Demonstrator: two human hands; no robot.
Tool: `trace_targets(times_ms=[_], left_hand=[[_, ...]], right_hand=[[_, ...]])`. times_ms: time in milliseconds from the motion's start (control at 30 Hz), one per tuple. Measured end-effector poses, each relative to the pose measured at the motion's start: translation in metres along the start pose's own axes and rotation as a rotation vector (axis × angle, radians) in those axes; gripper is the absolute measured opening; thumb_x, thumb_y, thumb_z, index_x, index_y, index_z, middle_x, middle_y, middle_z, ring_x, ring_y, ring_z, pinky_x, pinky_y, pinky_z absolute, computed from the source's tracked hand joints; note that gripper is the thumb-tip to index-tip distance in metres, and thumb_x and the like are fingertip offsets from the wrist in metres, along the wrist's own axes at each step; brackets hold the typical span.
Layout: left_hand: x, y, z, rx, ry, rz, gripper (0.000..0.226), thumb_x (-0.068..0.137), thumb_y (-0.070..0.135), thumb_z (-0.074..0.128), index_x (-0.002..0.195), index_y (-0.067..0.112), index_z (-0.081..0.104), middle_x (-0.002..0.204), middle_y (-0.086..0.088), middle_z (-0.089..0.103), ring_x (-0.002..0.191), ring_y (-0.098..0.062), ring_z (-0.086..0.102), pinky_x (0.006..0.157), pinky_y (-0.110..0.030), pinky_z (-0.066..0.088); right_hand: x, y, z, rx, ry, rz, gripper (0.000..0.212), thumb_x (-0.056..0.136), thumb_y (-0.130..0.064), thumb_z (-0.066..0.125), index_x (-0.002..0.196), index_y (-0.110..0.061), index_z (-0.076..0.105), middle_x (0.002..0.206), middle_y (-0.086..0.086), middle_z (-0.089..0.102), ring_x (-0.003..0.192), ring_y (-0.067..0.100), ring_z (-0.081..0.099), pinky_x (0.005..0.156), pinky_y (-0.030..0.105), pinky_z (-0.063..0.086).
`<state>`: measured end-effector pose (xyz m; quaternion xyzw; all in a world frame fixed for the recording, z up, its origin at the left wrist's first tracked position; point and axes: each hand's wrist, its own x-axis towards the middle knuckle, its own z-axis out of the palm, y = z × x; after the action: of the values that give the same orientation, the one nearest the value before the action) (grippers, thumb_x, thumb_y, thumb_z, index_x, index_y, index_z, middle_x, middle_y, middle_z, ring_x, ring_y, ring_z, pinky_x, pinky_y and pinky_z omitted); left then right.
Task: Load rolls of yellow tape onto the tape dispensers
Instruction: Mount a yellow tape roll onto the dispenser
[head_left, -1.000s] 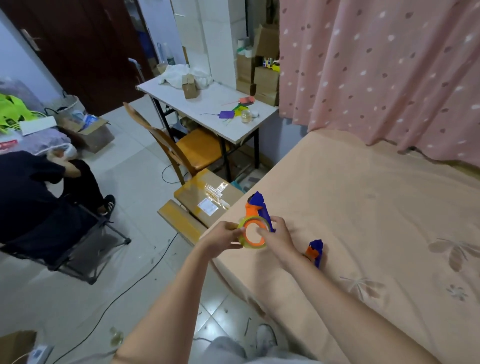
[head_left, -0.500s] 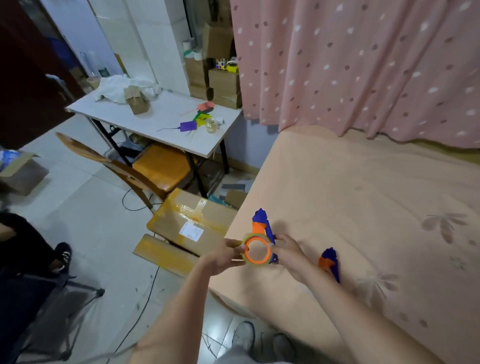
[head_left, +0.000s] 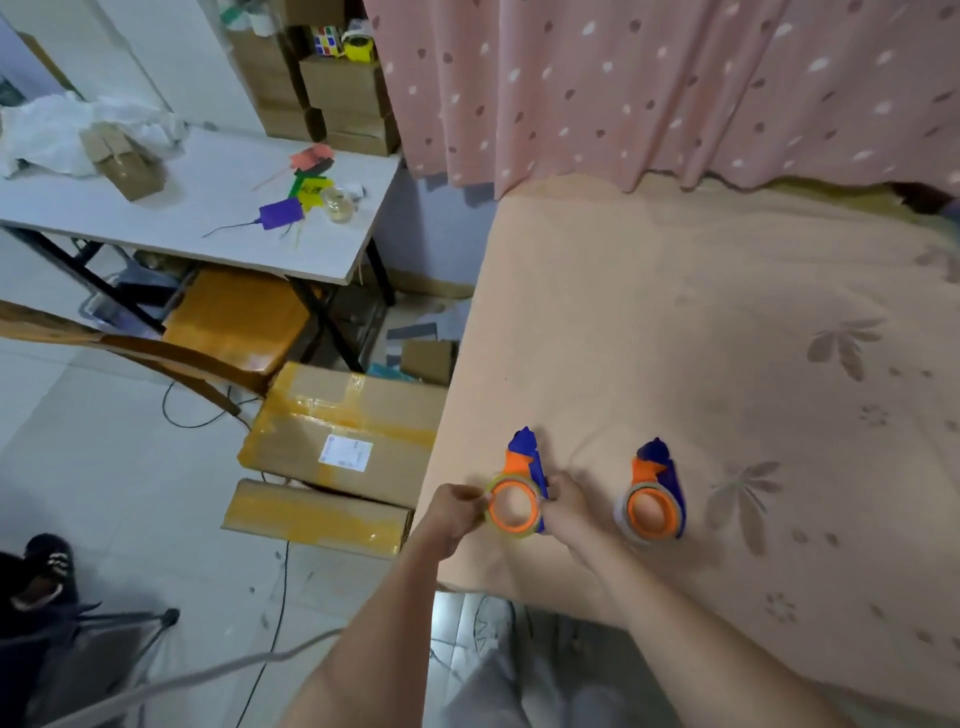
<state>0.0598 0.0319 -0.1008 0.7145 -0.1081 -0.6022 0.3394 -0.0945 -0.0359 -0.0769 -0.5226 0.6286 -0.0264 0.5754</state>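
I hold a blue and orange tape dispenser (head_left: 525, 457) at the bed's near left edge. A yellow tape roll (head_left: 511, 529) sits around its orange hub. My left hand (head_left: 454, 512) pinches the roll's left rim. My right hand (head_left: 569, 512) grips the dispenser's right side. A second blue and orange dispenser (head_left: 655, 496) lies on the peach bed sheet (head_left: 675, 322) just to the right, with a pale tape roll around its orange hub; no hand touches it.
Taped cardboard boxes (head_left: 337, 436) lie on the floor left of the bed. A wooden chair (head_left: 208, 332) and a white table (head_left: 208, 208) with small items stand behind them. A pink curtain (head_left: 675, 88) hangs at the back. Another person's foot (head_left: 44, 571) shows at lower left.
My view has swung right and down, bringing the second dispenser fully into sight. Both hands keep holding the first dispenser and roll, now lower over the bed's edge.
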Motion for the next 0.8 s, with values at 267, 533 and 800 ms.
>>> trace_targets(times_ms=[267,533,800], left_hand=[[0.023,-0.013,0.003,0.015,0.024,-0.03,0.034,0.096,0.007,0.065,0.124,-0.013,0.062,0.107,-0.022,0.065,0.096,-0.025,0.057,0.093,-0.041,0.051],[0.036,-0.008,0.011,0.173,0.148,-0.007,0.032,0.093,0.017,0.069,0.119,-0.002,0.072,0.122,-0.024,0.07,0.118,-0.036,0.063,0.102,-0.042,0.052],[0.03,0.004,0.016,0.183,0.182,-0.104,0.041,0.091,0.008,0.063,0.13,-0.005,0.061,0.131,-0.031,0.061,0.123,-0.045,0.059,0.105,-0.05,0.051]], right_hand=[[0.022,0.015,0.014,-0.024,0.014,0.09,0.011,0.091,0.006,0.058,0.09,-0.001,0.066,0.093,0.024,0.064,0.089,0.035,0.063,0.088,0.051,0.054],[0.025,0.015,0.014,0.008,0.062,0.111,0.022,0.09,0.002,0.058,0.074,-0.014,0.058,0.084,0.013,0.063,0.081,0.027,0.06,0.074,0.037,0.049],[0.023,0.006,-0.001,-0.061,0.023,0.103,0.008,0.087,0.0,0.057,0.086,-0.006,0.061,0.084,0.012,0.063,0.076,0.025,0.058,0.068,0.03,0.045]])
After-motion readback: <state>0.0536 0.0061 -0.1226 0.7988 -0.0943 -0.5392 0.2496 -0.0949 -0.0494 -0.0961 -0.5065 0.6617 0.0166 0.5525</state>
